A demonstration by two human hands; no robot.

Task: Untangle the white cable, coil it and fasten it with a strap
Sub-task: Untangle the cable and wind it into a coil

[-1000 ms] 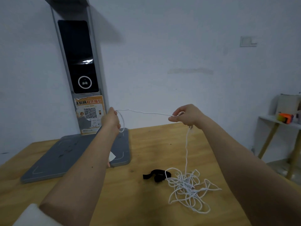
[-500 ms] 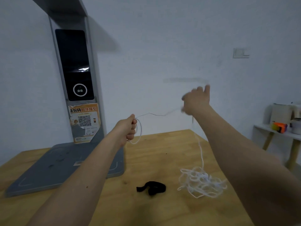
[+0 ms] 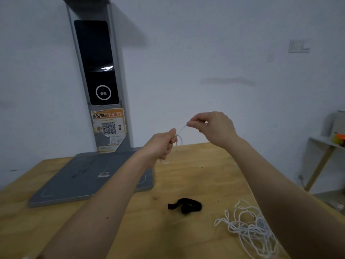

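left hand (image 3: 162, 146): fisted round white cable (image 3: 248, 227) loops
right hand (image 3: 211, 126): pinching the cable
strap (image 3: 186, 205): loose on table (image 3: 93, 230)

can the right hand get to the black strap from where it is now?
Probably yes. The black strap lies bare on the table, nothing over it, below the right hand. But that hand is pinching the white cable, so it must let go first.
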